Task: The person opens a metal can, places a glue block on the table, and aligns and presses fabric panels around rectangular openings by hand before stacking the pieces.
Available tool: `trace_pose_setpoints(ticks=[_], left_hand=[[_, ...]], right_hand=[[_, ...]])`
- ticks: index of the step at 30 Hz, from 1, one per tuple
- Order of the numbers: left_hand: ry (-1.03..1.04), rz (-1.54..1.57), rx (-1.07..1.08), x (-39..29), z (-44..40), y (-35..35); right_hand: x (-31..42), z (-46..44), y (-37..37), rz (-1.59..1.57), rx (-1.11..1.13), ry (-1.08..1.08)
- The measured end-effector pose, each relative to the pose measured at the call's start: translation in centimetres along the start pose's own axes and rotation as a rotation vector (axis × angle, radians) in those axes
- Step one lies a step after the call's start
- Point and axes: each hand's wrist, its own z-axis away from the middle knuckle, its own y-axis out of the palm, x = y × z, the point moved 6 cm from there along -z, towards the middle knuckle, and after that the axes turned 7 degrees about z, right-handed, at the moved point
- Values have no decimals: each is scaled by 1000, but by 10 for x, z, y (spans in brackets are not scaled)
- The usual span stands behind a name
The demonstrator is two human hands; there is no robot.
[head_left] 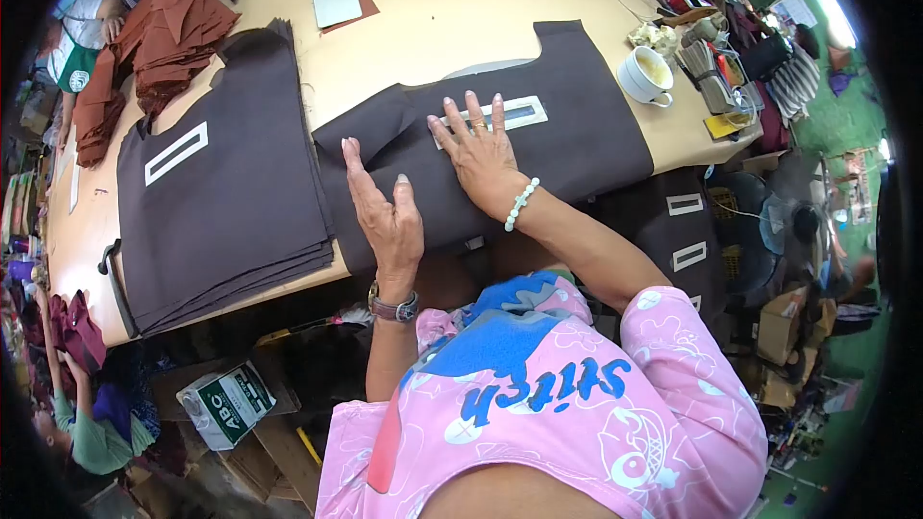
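Observation:
A dark brown cut cloth piece [586, 125] lies in front of me, with a pale rectangular strip [525, 112] on it framing a narrow dark slot. My right hand [481, 156], with a beaded bracelet at its wrist, rests flat on this cloth, fingers spread over the strip's left end. Over the left part of the cloth, my left hand [386, 221] is turned edgewise, its fingers stretched and thumb apart. It holds nothing; whether it touches the fabric I cannot tell. The cloth has a raised fold [370, 130] beyond the left hand.
To the left is a stack of similar dark pieces [231, 192], its top one bearing a pale frame [176, 154]. Rust-coloured cloth [183, 38] lies beyond, near another person. A white cup [645, 75] stands at right beside clutter. Two other people are at the left.

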Motion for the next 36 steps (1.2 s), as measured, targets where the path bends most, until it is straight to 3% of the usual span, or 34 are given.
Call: trace_pose_setpoints(ticks=[3, 6, 9, 11, 13, 15, 17, 18, 22, 25, 26, 28, 31, 32, 33, 34, 36], left_hand=[[26, -71, 30, 4, 3, 1], [20, -191, 49, 14, 2, 1], [87, -518, 39, 8, -13, -4], [196, -705, 15, 10, -31, -11], [122, -826, 36, 13, -50, -17], [85, -906, 105, 31, -72, -22], [15, -998, 190, 43, -89, -23], [-5, -984, 214, 48, -94, -24], [-24, -890, 301, 62, -112, -25], [-5, -453, 165, 50, -118, -34], [-47, -167, 165, 51, -120, -38], [-78, 218, 96, 48, -127, -48], [-115, 505, 7, 28, -129, -61], [-186, 501, -18, 17, -126, -63], [-142, 453, -44, 36, -140, -88], [-28, 231, -53, 10, -128, -86], [85, 266, -13, 7, -129, -98]], right_hand=[[4, 1, -1, -40, -7, -31], [-4, 3, 3, -271, -43, -108], [-31, 7, 0, -665, 92, -305], [-77, 5, 6, -824, -164, -90], [-134, 9, 24, -758, -347, 98], [-177, 19, 50, -523, -295, 423], [-209, 23, 85, -495, -87, 619], [-216, 25, 89, -475, 22, 673], [-225, 9, 119, -365, -41, 734], [-232, 7, 106, -532, -199, 769], [-234, 6, 105, -573, -225, 786], [-236, 12, 102, -903, -451, 799], [-236, 28, 90, -1138, -729, 787], [-238, 37, 84, -1189, -777, 790], [-239, 47, 79, -1194, -774, 828], [-241, 60, 68, -1354, -770, 854], [-241, 79, 62, -1564, -767, 859]])
